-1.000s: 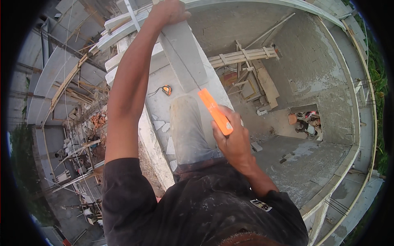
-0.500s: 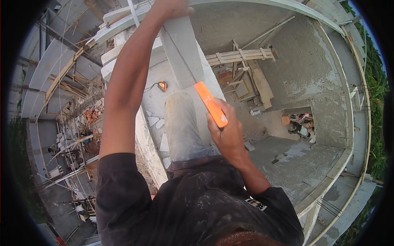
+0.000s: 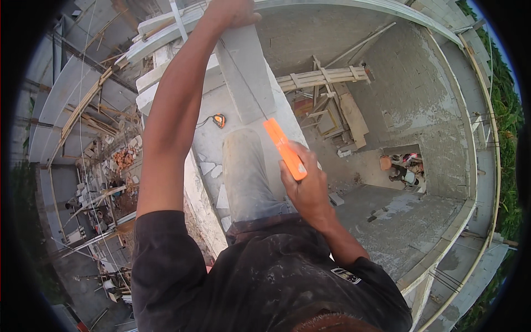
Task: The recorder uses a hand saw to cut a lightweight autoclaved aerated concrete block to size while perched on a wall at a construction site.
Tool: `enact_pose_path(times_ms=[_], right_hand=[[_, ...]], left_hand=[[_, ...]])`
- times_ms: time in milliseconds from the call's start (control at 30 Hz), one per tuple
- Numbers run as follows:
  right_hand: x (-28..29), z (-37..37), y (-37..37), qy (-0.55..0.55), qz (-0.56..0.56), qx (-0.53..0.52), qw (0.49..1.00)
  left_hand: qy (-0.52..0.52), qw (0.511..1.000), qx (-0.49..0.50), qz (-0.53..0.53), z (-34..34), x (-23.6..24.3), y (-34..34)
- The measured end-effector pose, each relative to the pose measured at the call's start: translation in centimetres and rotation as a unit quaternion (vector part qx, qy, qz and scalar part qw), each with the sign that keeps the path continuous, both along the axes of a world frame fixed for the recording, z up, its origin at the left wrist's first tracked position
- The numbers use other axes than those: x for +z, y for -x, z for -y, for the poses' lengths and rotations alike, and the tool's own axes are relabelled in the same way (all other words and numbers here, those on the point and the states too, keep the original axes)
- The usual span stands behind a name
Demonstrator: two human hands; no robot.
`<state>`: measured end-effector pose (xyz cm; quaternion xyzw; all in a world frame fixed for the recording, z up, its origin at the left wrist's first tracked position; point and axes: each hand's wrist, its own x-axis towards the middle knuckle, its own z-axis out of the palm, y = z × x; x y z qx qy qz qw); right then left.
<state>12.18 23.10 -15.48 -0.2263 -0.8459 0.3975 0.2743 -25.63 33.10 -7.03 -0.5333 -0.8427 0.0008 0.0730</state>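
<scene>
My right hand is closed around the orange handle of a handsaw. The thin blade, seen nearly edge-on, runs away from me along the top of a long pale grey lightweight block. At the far end of that block, my left hand presses down and grips it, its fingers partly cut off by the picture's upper edge. The block lies on a light wall top, just beyond my dusty knee. An orange and black tape measure with a cord rests left of the block.
Broken white pieces lie beside my leg on the wall top. To the right is a deep drop into a rendered room with a wooden scaffold and a person far below. Rubble and timber fill the lower ground at left.
The saw and my right hand have drawn slightly back toward me, so a bit of blade shows beyond the block's near end. My left hand stays on the block.
</scene>
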Motion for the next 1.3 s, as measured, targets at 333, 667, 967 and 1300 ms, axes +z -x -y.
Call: enact_pose_path(times_ms=[333, 667, 967, 1300], right_hand=[[-0.3, 3.1, -9.2, 0.009, 0.074, -0.015, 0.997], [0.6, -2.3, 8.6, -0.052, -0.065, -0.004, 0.997], [-0.9, 1.8, -5.5, -0.021, 0.045, -0.023, 0.998], [-1.7, 1.3, -2.7, 0.004, 0.022, -0.035, 0.999]], left_hand=[[-0.009, 1.000, -0.026, 0.010, -0.9, -0.2, 3.1], [-0.019, 0.999, -0.035, 0.008, -1.1, -2.6, 1.5], [-0.003, 1.000, -0.026, -0.016, -1.0, -0.6, 2.4], [-0.002, 1.000, -0.012, 0.000, -0.9, -1.3, 3.1]])
